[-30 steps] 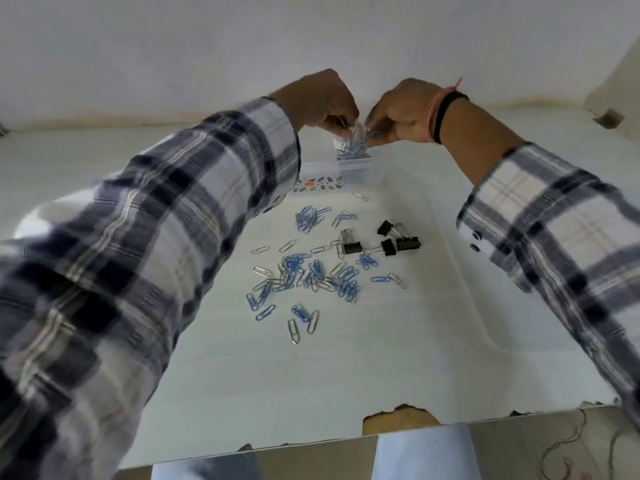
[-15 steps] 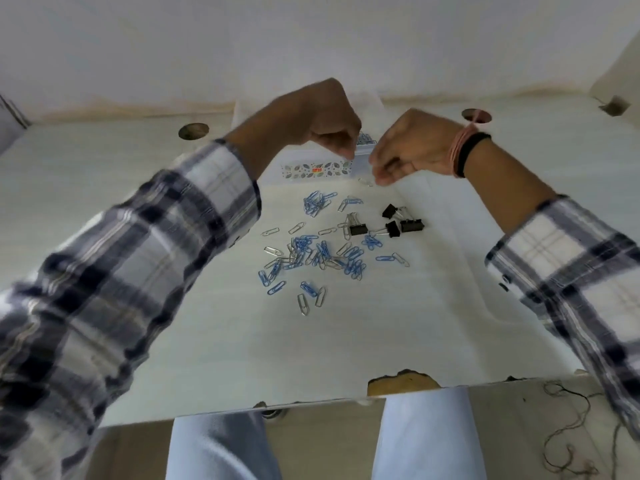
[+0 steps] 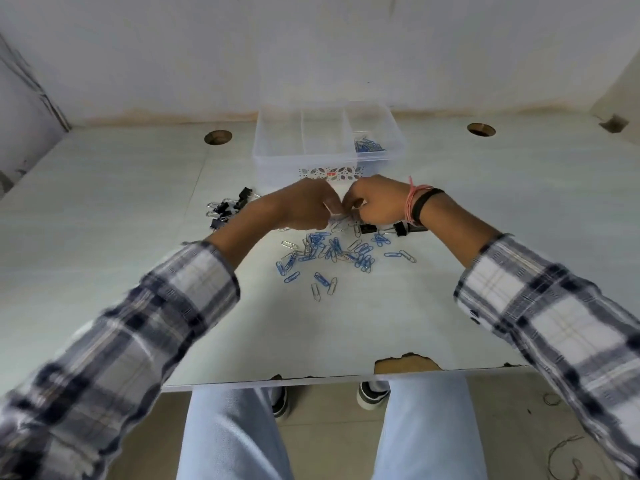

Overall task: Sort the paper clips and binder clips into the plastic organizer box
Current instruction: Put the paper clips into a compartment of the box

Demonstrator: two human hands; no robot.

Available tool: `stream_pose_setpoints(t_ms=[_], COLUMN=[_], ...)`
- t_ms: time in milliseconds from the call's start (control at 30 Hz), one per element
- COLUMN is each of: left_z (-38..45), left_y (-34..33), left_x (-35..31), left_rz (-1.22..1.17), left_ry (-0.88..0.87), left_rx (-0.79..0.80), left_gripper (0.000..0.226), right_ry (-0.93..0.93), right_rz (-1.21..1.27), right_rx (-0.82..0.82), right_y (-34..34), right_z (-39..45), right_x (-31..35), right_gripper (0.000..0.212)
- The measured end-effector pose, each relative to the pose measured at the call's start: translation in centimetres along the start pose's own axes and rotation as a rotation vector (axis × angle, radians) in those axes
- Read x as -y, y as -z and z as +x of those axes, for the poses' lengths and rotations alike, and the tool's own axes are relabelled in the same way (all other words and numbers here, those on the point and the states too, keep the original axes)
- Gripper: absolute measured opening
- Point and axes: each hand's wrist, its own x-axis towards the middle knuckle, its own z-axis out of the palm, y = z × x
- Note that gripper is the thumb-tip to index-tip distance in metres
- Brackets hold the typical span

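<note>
Black binder clips (image 3: 228,209), one cluster at centre left of the frame on the worktop (image 3: 104,237), beside the left forearm; a few more (image 3: 401,229) under the right wrist.
Left hand (image 3: 304,206): at frame centre just above the worktop, fingers curled, seemingly pinching something small and pale at the tips; what it is cannot be told.
Paper clips (image 3: 332,254): blue and silver, a loose scatter just below both hands.
Right hand (image 3: 377,202): knuckle to knuckle with the left, fingers curled toward the same small item; whether they grip it cannot be told.
Box (image 3: 270,147): clear plastic, three compartments, upper centre, beyond the hands; blue clips (image 3: 369,146) lie in the right compartment, the other two look empty.
Handling note, as judgement: pick up one colour or kind at a time, pinch small bunches, free tangled clips before carrying, and drop each sort in its own compartment.
</note>
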Motion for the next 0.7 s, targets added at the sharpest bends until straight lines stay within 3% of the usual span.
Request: stream_pose_setpoints(t_ms=[67, 200, 267, 367, 500, 700], left_z=[-1.4, -3.6, -3.8, -3.1, -2.7, -3.4], left_y=[0.3, 0.0, -0.9, -2.1, -2.4, -2.2], left_x=[1.3, 3.6, 4.0, 3.7, 2.8, 2.9], left_rz=[-0.032, 0.178, 0.221, 0.076, -0.013, -0.031], left_ry=[-0.01, 0.059, 0.06, 0.037, -0.009, -0.017], left_rx=[-0.018, 0.168, 0.186, 0.063, -0.06, -0.087], left_gripper=[0.053, 0.11, 0.122, 0.106, 0.073, 0.064], right_ry=[0.034, 0.019, -0.001, -0.01, -0.023, -0.168], right_rz=[-0.009, -0.075, -0.07, -0.053, -0.028, -0.091], right_rx=[-0.001, 0.008, 0.001, -0.073, -0.177, -0.312], right_y=[0.3, 0.0, -0.2, -0.1, 0.2, 0.8], right_z=[-0.8, -1.8, -2.1, -2.6, -2.9, -2.6], right_x=[0.1, -0.5, -0.9, -1.5, -2.6, -5.1], right_gripper=[0.039, 0.044, 0.04, 0.027, 0.028, 0.035])
